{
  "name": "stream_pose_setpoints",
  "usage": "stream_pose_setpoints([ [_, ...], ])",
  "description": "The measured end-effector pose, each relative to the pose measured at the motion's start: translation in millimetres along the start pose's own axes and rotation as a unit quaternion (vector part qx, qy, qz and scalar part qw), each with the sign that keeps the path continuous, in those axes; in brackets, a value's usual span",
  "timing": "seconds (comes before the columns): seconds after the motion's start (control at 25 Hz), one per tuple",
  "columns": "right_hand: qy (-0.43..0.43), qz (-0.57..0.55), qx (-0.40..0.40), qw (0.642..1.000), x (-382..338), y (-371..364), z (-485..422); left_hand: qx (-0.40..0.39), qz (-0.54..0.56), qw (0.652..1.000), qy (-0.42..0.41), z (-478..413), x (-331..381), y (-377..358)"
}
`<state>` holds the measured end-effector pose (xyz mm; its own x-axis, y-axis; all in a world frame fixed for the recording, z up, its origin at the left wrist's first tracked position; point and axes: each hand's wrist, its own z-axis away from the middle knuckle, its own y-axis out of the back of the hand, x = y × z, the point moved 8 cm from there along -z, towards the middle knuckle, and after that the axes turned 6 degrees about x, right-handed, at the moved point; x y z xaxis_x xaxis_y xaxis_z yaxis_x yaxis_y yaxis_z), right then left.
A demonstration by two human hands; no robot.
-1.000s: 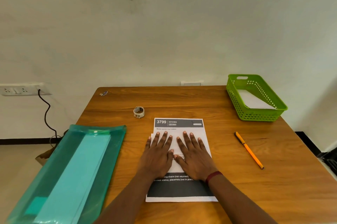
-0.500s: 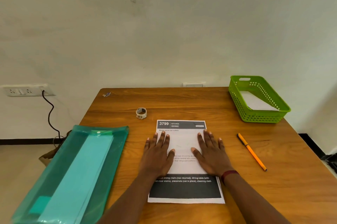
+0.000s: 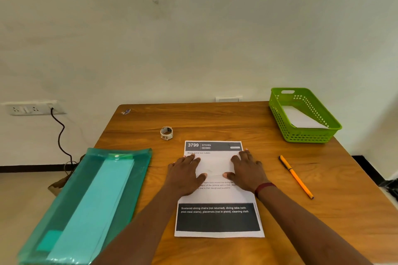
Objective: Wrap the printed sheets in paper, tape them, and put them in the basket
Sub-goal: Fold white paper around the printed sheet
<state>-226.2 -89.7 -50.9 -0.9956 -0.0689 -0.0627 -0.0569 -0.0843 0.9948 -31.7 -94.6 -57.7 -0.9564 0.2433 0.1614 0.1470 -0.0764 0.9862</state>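
A stack of printed sheets, headed "3799 KITCHEN", lies flat on the wooden table in front of me. My left hand presses on the left edge of the stack and my right hand on its right edge, both with straight fingers, thumbs pointing inward. A small roll of tape stands just beyond the sheets to the left. The green plastic basket sits at the table's far right corner with a white packet inside.
A translucent green folder holding teal paper overhangs the table's left edge. An orange pen lies right of the sheets. A small scrap sits at the far left corner. A wall socket with a black cable is at left.
Both hands have slid apart from the middle of the sheets to the left and right edges. The camera view has shifted slightly.
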Motion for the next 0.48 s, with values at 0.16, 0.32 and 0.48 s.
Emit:
stream_pose_setpoints([
  [0.16,-0.008,-0.013,0.006,1.0,-4,9,-8,-0.037,-0.034,0.999,-0.008,-16,5,14],
  [0.32,0.0,0.0,-0.001,1.0,-6,9,-15,-0.041,-0.072,0.997,-0.011,-32,18,24],
  [0.48,0.01,0.004,-0.013,1.0,-4,5,-20,-0.065,-0.065,0.996,0.002,-39,14,19],
])
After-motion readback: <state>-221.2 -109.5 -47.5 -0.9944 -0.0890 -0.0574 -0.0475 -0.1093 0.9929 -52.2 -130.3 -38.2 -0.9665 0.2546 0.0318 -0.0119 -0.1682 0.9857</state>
